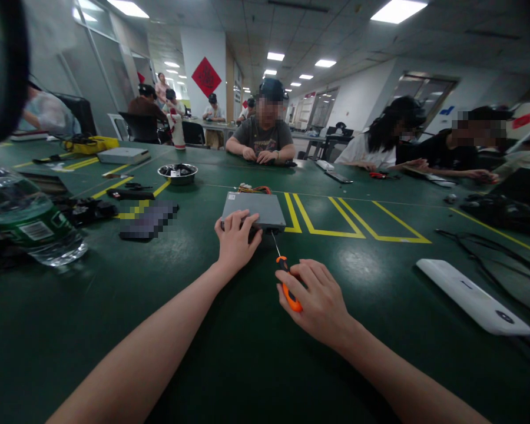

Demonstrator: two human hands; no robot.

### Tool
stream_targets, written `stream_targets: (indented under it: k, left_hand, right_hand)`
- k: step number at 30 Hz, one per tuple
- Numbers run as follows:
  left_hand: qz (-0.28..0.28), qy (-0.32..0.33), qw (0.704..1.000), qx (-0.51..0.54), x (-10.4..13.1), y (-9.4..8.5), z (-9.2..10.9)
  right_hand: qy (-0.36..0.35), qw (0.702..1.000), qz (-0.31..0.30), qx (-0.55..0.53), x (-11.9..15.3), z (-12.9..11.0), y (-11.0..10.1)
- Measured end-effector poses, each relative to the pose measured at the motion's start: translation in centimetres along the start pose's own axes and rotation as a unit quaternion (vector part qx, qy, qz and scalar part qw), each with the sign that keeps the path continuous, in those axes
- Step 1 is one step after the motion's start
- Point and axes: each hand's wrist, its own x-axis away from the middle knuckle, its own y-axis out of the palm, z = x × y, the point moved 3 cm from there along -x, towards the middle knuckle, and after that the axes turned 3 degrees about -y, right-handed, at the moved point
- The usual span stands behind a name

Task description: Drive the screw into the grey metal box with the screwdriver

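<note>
A flat grey metal power supply unit [266, 207] lies on the green table, with a bundle of coloured wires [254, 189] at its far side. My left hand [237, 238] grips its near left edge, fingers over the top and thumb along the front. In my right hand [320, 297] is a screwdriver [292, 299] with an orange and black handle, the fingers wrapped round it. Its thin shaft points forward, and the tip meets the front face of the unit near the right corner. Whether the tip sits in a screw cannot be made out.
Left of the unit are a metal bowl [177, 173] of dark small parts, a phone [148, 221] and a large water bottle [30, 218]. A white oblong device [472, 296] with cables lies at right. Yellow tape [335, 234] marks the table. People sit opposite and at right.
</note>
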Motion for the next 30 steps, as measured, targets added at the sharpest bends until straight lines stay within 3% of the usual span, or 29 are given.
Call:
stream_targets:
  k: [14,23,30]
  left_hand:
    - [0.0,0.004,1.0,-0.004,0.0,0.0,0.0]
    - [0.001,0.0,1.0,0.002,0.0,0.0,0.0]
    - [0.001,-0.001,1.0,0.003,0.1,0.0,0.0]
  right_hand:
    - [0.005,0.999,-0.034,-0.022,-0.4,0.2,1.3]
    - [0.042,0.995,-0.076,-0.051,-0.4,0.0,1.8]
    - [0.091,0.994,-0.021,-0.059,-0.5,0.5,1.4]
